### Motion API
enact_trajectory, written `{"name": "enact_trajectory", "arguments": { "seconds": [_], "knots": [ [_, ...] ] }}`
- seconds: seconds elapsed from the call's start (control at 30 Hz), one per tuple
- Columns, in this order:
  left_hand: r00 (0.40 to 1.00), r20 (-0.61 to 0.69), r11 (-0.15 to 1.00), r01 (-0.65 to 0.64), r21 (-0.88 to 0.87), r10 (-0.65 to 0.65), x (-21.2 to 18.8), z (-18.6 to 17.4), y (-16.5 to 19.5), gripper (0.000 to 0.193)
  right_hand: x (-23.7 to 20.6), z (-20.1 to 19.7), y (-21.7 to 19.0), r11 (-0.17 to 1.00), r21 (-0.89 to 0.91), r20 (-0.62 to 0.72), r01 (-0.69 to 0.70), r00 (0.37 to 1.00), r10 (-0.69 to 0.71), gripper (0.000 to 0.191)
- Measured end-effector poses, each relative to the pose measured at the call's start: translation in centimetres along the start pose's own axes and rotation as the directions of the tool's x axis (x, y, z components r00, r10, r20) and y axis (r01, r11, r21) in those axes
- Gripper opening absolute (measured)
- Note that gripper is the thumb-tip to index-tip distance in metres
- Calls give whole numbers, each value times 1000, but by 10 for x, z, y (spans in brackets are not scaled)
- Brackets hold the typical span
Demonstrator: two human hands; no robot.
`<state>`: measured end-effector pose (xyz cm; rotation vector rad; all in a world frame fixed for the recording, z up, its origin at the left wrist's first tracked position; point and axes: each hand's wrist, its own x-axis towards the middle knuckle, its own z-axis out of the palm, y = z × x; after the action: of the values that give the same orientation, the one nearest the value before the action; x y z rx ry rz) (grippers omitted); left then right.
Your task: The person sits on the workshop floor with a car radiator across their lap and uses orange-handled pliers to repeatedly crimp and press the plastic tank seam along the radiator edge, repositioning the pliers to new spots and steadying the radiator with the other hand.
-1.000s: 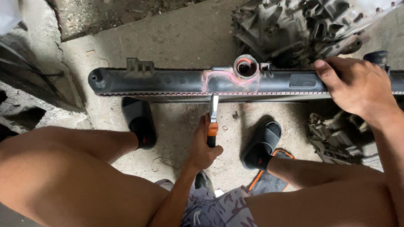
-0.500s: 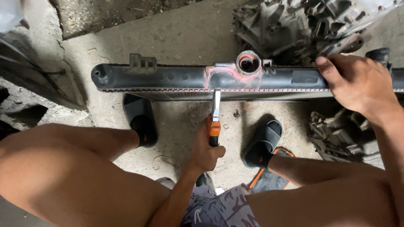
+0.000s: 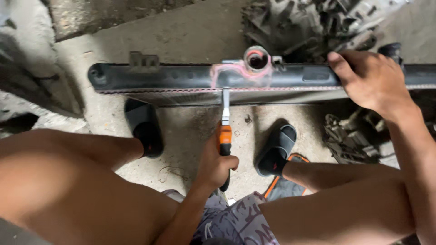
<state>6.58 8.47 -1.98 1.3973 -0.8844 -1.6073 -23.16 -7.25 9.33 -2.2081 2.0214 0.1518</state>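
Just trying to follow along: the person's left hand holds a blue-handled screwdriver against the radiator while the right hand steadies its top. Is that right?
Not quite. The head view shows the screwdriver in the left hand has an orange and black handle, not blue. Its tip does meet the radiator, and the right hand rests on its top.

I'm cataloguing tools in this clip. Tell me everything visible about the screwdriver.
The screwdriver has an orange and black handle and a flat, pale metal shaft. It points away from the person, its tip against the crimped lower edge of the long black radiator tank, below the pink-stained filler neck. The left hand grips its handle.
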Motion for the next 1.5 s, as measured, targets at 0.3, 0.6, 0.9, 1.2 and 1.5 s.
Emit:
{"name": "enact_trajectory", "arguments": {
  "seconds": [0.3,0.6,0.9,1.2,1.5],
  "knots": [
    [996,3,996,-84,27,84,-2,10,-25,84,-1,-4,-3,997,41,50,-64,997,62,63],
    [996,-23,991,-81,104,84,8,26,-58,90,-43,-13,-32,947,162,-399,277,896,-193,36],
    [946,266,962,-120,-246,186,-11,34,-43,70,-176,76,-142,486,868,0,105,978,-211,103],
    [844,368,825,-498,267,390,-36,6,30,52,-196,177,-165,151,985,69,-89,988,136,31],
    [704,606,-149,-598,787,370,12,-97,193,53,-170,196,-209,-64,997,35,-30,996,80,38]
  ]
}}
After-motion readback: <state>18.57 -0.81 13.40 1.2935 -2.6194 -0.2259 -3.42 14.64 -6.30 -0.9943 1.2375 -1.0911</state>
